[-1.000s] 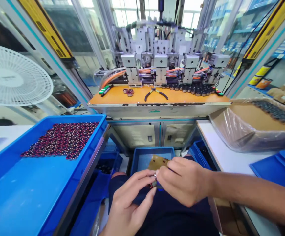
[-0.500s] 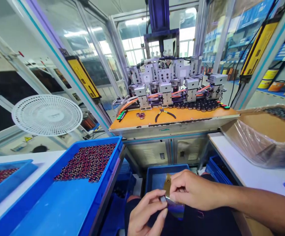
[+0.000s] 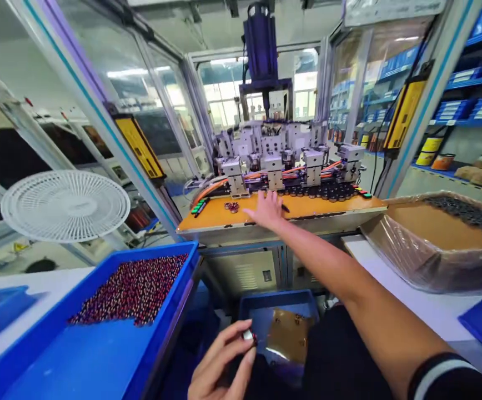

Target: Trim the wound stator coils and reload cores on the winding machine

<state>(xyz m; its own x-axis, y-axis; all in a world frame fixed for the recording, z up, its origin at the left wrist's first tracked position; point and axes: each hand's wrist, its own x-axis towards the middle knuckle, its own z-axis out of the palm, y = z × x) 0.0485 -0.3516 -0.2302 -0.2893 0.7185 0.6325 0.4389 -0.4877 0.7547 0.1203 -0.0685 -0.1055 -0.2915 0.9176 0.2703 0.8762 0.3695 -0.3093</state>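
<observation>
My left hand (image 3: 223,364) is held low in front of me, thumb and fingertips pinching a small round part (image 3: 249,335) with a pale face and some red at its edge. My right hand (image 3: 267,210) stretches far forward over the orange bench top (image 3: 307,206), fingers spread. Beneath it lies a pair of cutting pliers, mostly covered; one dark handle tip (image 3: 285,208) shows to the right of the hand. Just left of the hand sits a small group of reddish round parts (image 3: 232,207). A brown sheet (image 3: 280,344) with a few small parts rests over a blue bin (image 3: 257,303) below.
A blue tray (image 3: 99,355) holding many red-black parts stands at left, beneath a white fan guard (image 3: 66,205). Behind the bench rises a press machine (image 3: 272,150) fronted by rows of black round parts (image 3: 332,191). A plastic-lined carton (image 3: 428,261) stands at right.
My right hand has left the small part and reached forward onto the bench over the pliers. My left hand keeps the part and has moved slightly left. The camera view has shifted.
</observation>
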